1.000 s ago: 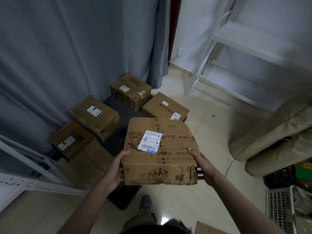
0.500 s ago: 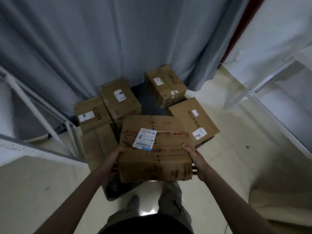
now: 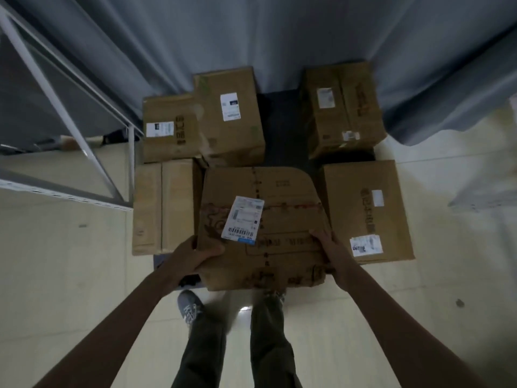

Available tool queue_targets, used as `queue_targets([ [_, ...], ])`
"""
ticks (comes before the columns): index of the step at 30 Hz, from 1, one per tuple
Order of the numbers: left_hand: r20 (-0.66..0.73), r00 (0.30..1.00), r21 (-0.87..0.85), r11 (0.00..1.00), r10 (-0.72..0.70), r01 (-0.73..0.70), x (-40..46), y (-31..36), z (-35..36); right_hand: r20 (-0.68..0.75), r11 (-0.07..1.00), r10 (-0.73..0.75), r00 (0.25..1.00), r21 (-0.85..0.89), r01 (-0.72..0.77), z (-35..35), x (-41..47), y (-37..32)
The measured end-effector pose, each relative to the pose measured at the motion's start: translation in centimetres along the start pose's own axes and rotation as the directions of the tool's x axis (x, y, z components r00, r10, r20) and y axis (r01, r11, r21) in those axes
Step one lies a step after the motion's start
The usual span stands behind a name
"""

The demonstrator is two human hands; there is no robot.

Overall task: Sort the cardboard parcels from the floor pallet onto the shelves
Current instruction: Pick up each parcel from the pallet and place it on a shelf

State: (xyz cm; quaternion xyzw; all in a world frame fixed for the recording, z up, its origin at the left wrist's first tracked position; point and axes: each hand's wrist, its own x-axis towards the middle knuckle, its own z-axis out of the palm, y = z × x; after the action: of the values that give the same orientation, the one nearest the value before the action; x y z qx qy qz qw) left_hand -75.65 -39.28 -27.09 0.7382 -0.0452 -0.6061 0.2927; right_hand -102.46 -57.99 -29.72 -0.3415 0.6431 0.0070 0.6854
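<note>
A person's left hand (image 3: pixel 195 256) and right hand (image 3: pixel 331 247) grip one parcel (image 3: pixel 263 228) above the pallet (image 3: pixel 282 127), five parcels unshelved

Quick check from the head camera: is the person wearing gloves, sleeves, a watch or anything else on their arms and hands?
Nothing shows: left hand and right hand are bare, no gloves, rings or watch. Both forearms are uncovered to the frame edge, no sleeves in view.
</note>
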Motion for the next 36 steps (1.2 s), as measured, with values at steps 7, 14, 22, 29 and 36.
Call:
queue_targets([
  [7, 0.044, 0.996, 0.001, 0.997, 0.077, -0.077, 16.6, -3.5, 2.3, 0.043, 0.996, 0.047, 0.998, -0.082, -0.043, 0.6, 18.7, 1.3],
  [14, 0.002, 0.999, 0.016, 0.999, 0.040, -0.040, 31.6, -9.3, 3.6, 0.064, 0.992, 0.054, 0.996, -0.120, -0.046, 1.7, 32.4, 5.3],
  [22, -0.024, 0.999, 0.033, 0.999, 0.022, -0.022, 40.5, -12.6, 4.0, 0.072, 0.999, -0.007, 0.997, -0.048, 0.010, 2.7, 40.8, 7.3],
  [29, -0.215, 0.963, -0.049, 0.983, 0.161, -0.175, 44.0, -13.4, 2.9, 0.081, 0.995, -0.055, 0.995, -0.077, 0.061, 6.1, 44.5, 5.8],
  [36, -0.308, 0.919, -0.001, 0.965, 0.247, -0.260, 45.5, -14.9, 2.6, 0.031, 0.981, -0.160, 0.987, -0.107, 0.162, 8.8, 46.7, 6.8],
])
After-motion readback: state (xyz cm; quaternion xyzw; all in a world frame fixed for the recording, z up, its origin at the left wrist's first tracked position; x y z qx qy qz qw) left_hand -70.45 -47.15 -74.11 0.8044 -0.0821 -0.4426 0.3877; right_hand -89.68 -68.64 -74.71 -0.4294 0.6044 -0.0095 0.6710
